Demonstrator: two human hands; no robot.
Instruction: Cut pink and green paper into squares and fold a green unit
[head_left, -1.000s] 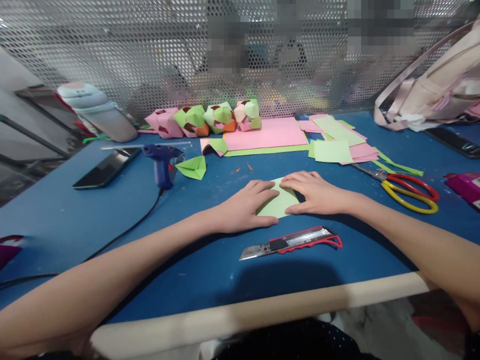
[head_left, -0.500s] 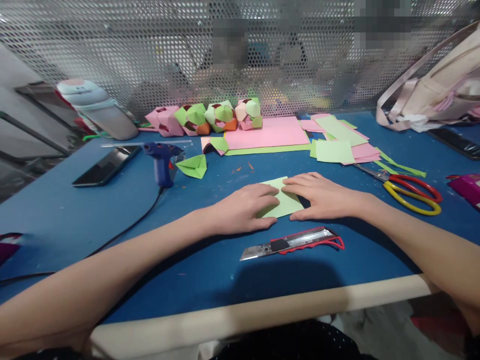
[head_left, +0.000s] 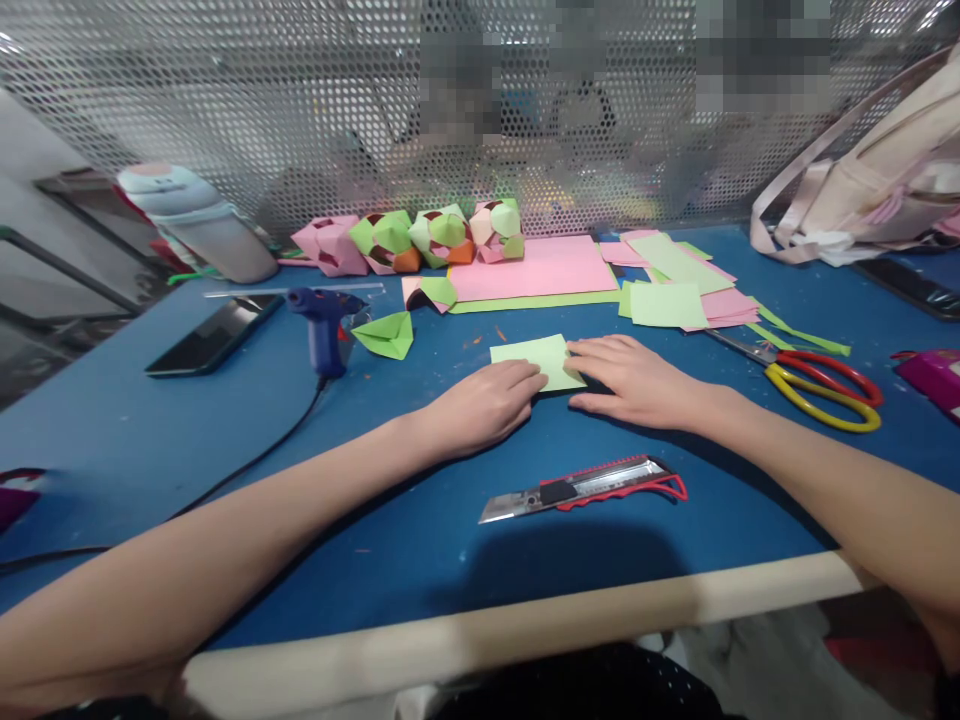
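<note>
A light green sheet of paper (head_left: 549, 360) lies on the blue table in front of me, a narrow strip of it showing between my hands. My left hand (head_left: 484, 405) has its fingers together over the paper's lower left part, covering it; the thumb is mostly hidden. My right hand (head_left: 634, 382) rests palm down at the paper's right end, fingers stretched out and fingertips on its edge, thumb apart. Just below the hands lies a red utility knife (head_left: 589, 487), its blade out and pointing left.
A blue glue gun (head_left: 324, 330) stands left beside a folded green paper piece (head_left: 386, 335) and a phone (head_left: 214, 335). Folded paper shapes (head_left: 390, 240) line the back near pink sheets (head_left: 536, 268). Green and pink papers (head_left: 667, 303) and red-yellow scissors (head_left: 821, 390) lie right.
The green paper has shifted up and left, and less of its depth shows. My left hand has drawn its fingers together, tucking the thumb; my right hand has moved slightly up.
</note>
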